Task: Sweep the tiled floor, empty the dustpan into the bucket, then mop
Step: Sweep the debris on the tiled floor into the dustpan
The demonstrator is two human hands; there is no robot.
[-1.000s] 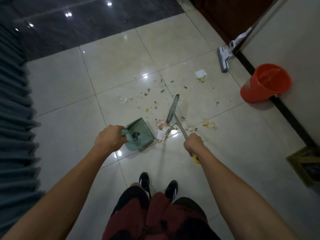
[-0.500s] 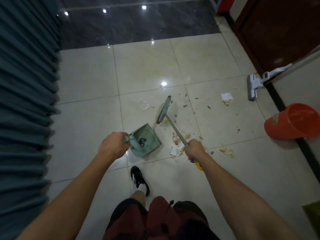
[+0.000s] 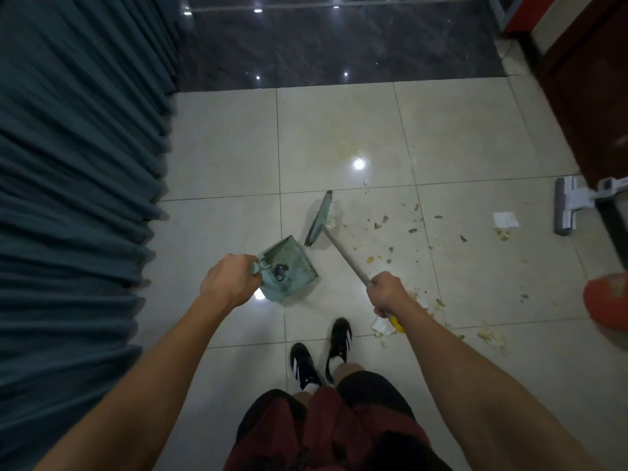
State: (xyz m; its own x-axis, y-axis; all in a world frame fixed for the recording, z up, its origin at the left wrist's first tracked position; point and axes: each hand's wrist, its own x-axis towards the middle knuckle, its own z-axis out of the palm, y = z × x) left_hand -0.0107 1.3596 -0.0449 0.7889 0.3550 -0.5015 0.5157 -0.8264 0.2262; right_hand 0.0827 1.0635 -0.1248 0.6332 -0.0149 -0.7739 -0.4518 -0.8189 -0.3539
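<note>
A person looks down at a pale tiled floor, both bare arms reaching forward. The green dustpan serves here as the landmark.

The left hand is curled around the dustpan's handle, gripping it. The dustpan's open mouth faces away from the person and to the right. A small dark clump lies inside it, near the comb-like teeth at the handle end.

Just beyond and to the right of the dustpan is the broom, its narrow green head close to the pan's far corner. Its thin metal handle slants back toward the person. The right hand is closed around that handle, to the right of the dustpan, with a yellow handle end showing below the fist.

Right of the dustpan, crumbs and scraps are scattered across the tiles, with more beside the right hand. Farther right lies a small white paper.

Well to the right of the dustpan, at the frame edge, sits the orange bucket, only partly in view. Beyond it, the grey and white mop has its flat head on the floor beside a dark wooden door.

Left of the dustpan hangs a pleated teal curtain. Behind the dustpan, nearer the person, are two black shoes with white stripes, and dark red shorts.
</note>
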